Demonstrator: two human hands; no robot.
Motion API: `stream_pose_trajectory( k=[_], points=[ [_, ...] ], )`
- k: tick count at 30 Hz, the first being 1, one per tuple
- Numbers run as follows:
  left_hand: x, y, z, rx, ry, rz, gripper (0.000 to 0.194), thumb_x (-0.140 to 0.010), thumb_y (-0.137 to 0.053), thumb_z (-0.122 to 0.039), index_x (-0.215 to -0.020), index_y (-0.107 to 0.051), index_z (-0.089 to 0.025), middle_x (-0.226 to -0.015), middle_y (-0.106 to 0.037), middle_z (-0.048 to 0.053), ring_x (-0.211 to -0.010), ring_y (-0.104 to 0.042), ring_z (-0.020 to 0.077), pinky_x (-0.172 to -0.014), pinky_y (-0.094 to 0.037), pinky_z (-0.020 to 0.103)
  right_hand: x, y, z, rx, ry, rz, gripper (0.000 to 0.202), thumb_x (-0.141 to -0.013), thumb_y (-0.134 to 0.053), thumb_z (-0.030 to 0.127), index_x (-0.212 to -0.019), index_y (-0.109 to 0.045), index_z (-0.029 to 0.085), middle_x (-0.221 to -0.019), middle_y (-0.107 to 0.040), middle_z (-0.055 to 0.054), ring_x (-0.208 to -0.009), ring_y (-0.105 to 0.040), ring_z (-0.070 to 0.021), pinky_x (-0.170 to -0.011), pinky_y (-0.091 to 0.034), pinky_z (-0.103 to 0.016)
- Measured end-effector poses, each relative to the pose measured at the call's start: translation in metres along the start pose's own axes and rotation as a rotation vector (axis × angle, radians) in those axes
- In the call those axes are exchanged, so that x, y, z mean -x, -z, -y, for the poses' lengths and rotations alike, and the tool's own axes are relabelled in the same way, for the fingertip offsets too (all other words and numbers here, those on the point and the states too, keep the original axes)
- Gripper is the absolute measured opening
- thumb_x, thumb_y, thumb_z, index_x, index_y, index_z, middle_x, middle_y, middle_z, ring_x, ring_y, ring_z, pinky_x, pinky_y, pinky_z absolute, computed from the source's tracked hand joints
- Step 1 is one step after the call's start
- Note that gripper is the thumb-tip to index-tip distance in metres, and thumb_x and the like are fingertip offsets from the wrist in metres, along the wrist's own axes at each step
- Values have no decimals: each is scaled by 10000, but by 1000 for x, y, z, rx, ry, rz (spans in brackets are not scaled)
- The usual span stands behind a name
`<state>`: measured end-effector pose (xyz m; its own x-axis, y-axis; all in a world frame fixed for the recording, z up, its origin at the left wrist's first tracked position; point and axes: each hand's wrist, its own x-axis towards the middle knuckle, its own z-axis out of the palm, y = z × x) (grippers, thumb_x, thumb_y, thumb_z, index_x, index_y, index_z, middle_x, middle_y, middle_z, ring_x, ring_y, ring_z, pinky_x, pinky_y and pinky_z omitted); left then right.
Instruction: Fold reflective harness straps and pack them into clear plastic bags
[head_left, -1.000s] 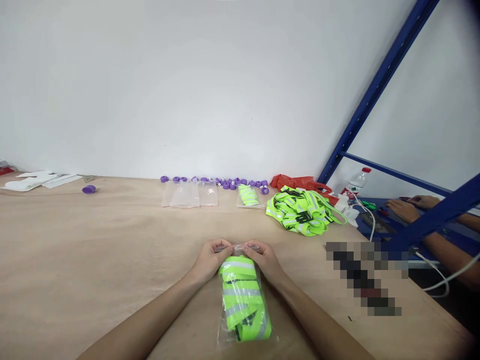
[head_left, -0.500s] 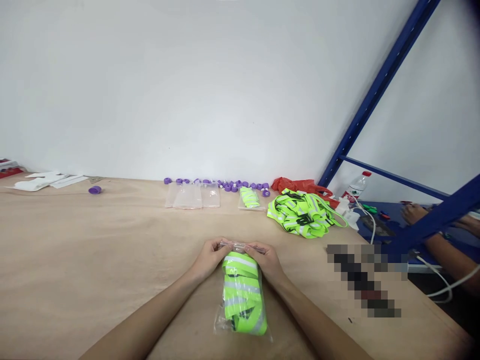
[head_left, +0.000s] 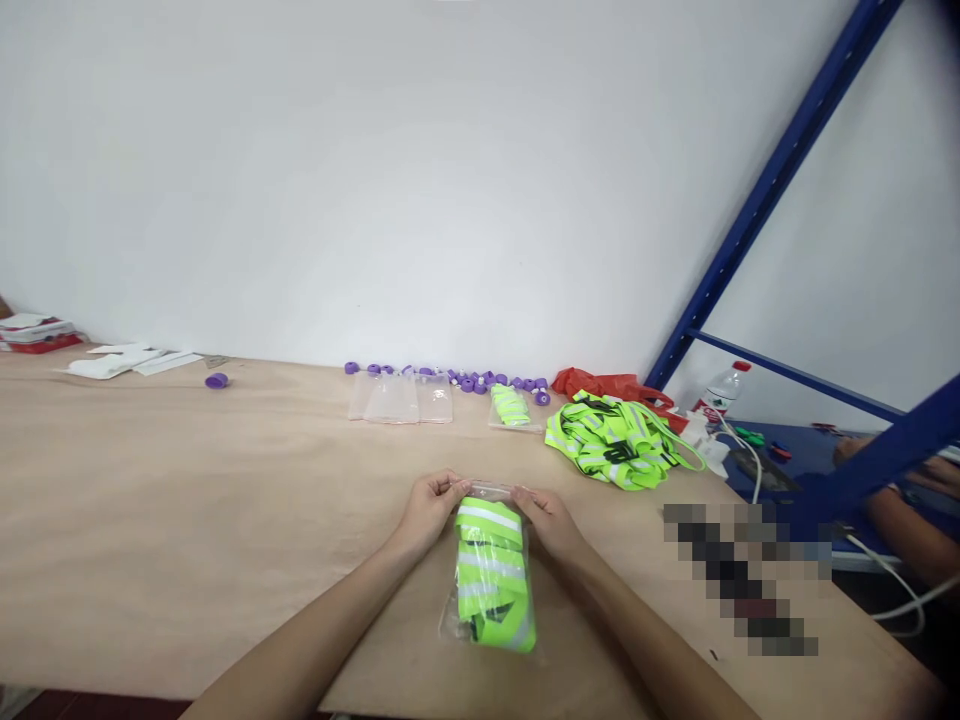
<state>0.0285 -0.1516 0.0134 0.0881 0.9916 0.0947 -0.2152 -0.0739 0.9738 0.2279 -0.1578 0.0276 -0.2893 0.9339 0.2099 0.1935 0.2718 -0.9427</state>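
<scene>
A clear plastic bag (head_left: 491, 575) hangs between my hands near the table's front, with a folded yellow-green reflective strap (head_left: 491, 560) inside. My left hand (head_left: 433, 508) pinches the bag's top left corner. At the top right corner, the thumb and fingers of my right hand (head_left: 551, 520) are closed on the same bag. Beyond my right hand lies a heap of loose yellow-green straps (head_left: 619, 440) with black buckles. A second bagged strap (head_left: 511, 406) lies flat to the left of that heap.
Flat clear bags (head_left: 397, 398) and several purple rolls (head_left: 480, 382) lie by the wall. A red bag (head_left: 600, 383), a bottle (head_left: 724, 388) and a blue frame (head_left: 780, 190) are at right. Another person's arm (head_left: 900, 520) shows behind the frame. White papers (head_left: 124, 360) lie at left.
The view has shifted slightly, so the table items appear further right. My hands have moved a little apart along the bag's top edge, and both still grip it.
</scene>
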Motion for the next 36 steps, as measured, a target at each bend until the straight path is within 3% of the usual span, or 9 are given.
stream_pose_trajectory(
  k=[3,6,8,11,13,19,25,31,36],
  points=[
    [-5,3,2,59,-58,-132,492,-722,-762,-593,-957,-696,-166,-998,-726,109,-875,-660,235,-699,-506,295,-30,11,13,175,98,1,599,-875,-507,677,-675,-773,179,-609,-683,-27,-557,-597,-193,-561,-478,-302],
    [-12,12,2,91,-101,-275,550,-833,-654,-592,-1248,-563,-243,-1420,-546,134,-1168,-604,262,-837,-530,324,-79,30,35,295,187,-47,477,-870,-575,588,-671,-769,201,-618,-681,-16,-600,-618,-205,-601,-484,-306],
    [-17,20,2,81,-111,-324,526,-870,-613,-567,-1288,-511,-265,-1492,-470,129,-1202,-589,255,-861,-531,332,-113,43,48,380,261,-110,381,-895,-569,517,-817,-801,226,-819,-751,-29,-800,-676,-242,-754,-514,-340],
    [-21,28,3,44,-108,-324,470,-876,-602,-525,-1251,-521,-253,-1437,-515,129,-1142,-615,242,-842,-536,332,-148,54,50,533,323,-154,322,-942,-524,381,-1108,-773,266,-1190,-729,-31,-1149,-631,-258,-1018,-450,-384],
    [-23,30,6,9,-98,-291,423,-862,-620,-495,-1191,-560,-236,-1367,-569,122,-1108,-621,239,-825,-535,325,-155,52,36,663,309,-138,351,-947,-494,276,-1198,-739,271,-1322,-673,-28,-1277,-566,-245,-1099,-401,-393],
    [-24,27,15,-143,-103,-138,312,-818,-660,-429,-1027,-679,-198,-1146,-680,88,-1015,-638,236,-818,-512,311,-137,11,-32,1024,169,27,430,-897,-485,98,-1235,-719,226,-1448,-585,-69,-1295,-559,-246,-1096,-417,-371],
    [-24,27,20,-281,-128,-46,281,-841,-611,-416,-982,-704,-192,-1065,-714,79,-999,-646,240,-857,-496,330,-143,-14,-36,1218,148,45,427,-948,-508,179,-1364,-599,158,-1537,-467,-137,-1422,-384,-322,-1204,-204,-545],
    [-25,23,21,-373,-152,3,258,-836,-575,-391,-929,-707,-191,-946,-733,61,-906,-658,233,-823,-489,338,-150,-14,-37,1311,162,109,279,-981,-570,261,-1226,-641,148,-1386,-577,-137,-1199,-590,-272,-1054,-444,-522],
    [-24,21,19,-422,-172,21,259,-845,-531,-390,-884,-694,-192,-912,-735,63,-871,-660,228,-796,-497,335,-153,-10,-42,1341,226,153,347,-969,-620,339,-1276,-596,179,-1340,-586,-103,-1152,-612,-249,-962,-530,-476]
  ],
)
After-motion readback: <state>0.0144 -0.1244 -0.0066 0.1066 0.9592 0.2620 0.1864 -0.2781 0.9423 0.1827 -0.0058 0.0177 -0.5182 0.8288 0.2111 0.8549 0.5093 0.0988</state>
